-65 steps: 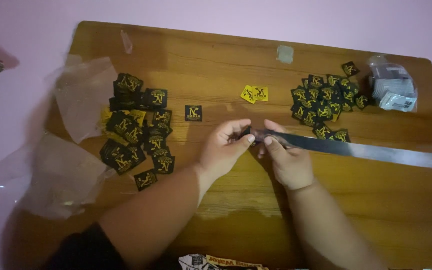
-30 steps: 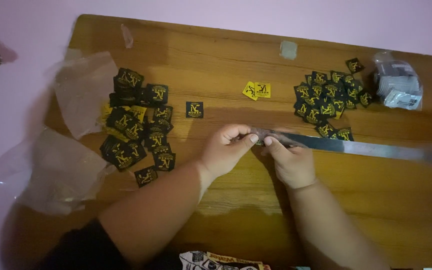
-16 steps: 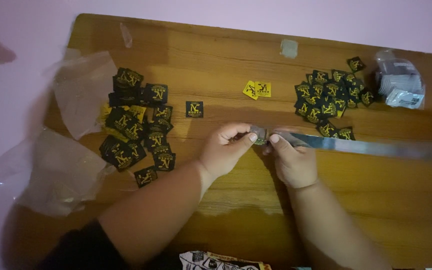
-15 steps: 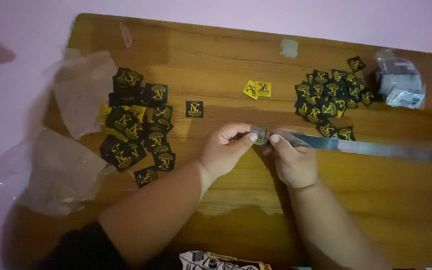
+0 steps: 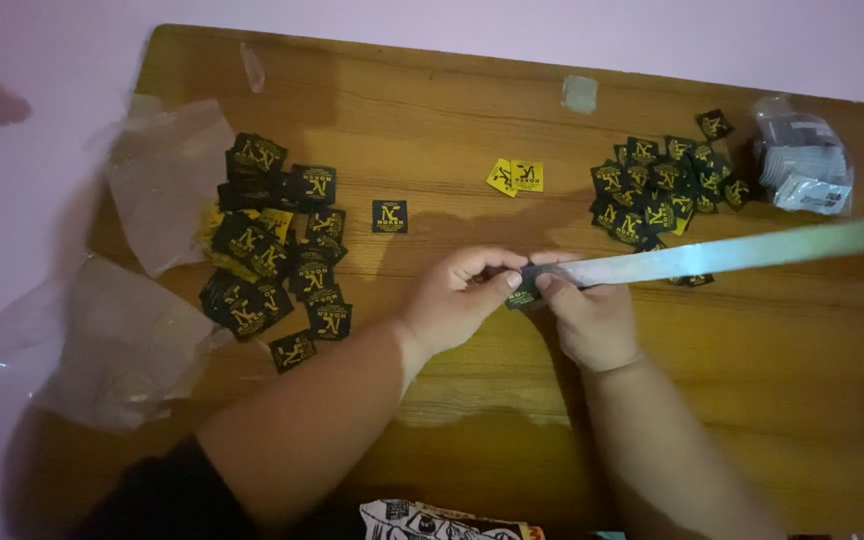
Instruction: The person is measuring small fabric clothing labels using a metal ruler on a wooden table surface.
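Head view: near the middle of the wooden bench (image 5: 752, 400), the left hand (image 5: 457, 305) and right hand (image 5: 587, 315) pinch one small black square label (image 5: 522, 296). That label touches the end of a long shiny grey strip (image 5: 732, 252) running to the bench's right edge.

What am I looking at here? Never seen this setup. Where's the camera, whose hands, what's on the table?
There is no machine: a person works with two bare hands, and one camera worn on their head looks down at them, so you see the scene from above.

The wooden table carries a pile of small black labels with yellow print on the left, a second pile of the same labels on the right, one lone black label and two yellow labels in the middle. Clear plastic bags lie at the left edge, and a small packed bag sits top right.

The left hand and right hand meet at the centre, pinching a small black label at the end of a long shiny strip that runs off to the right.
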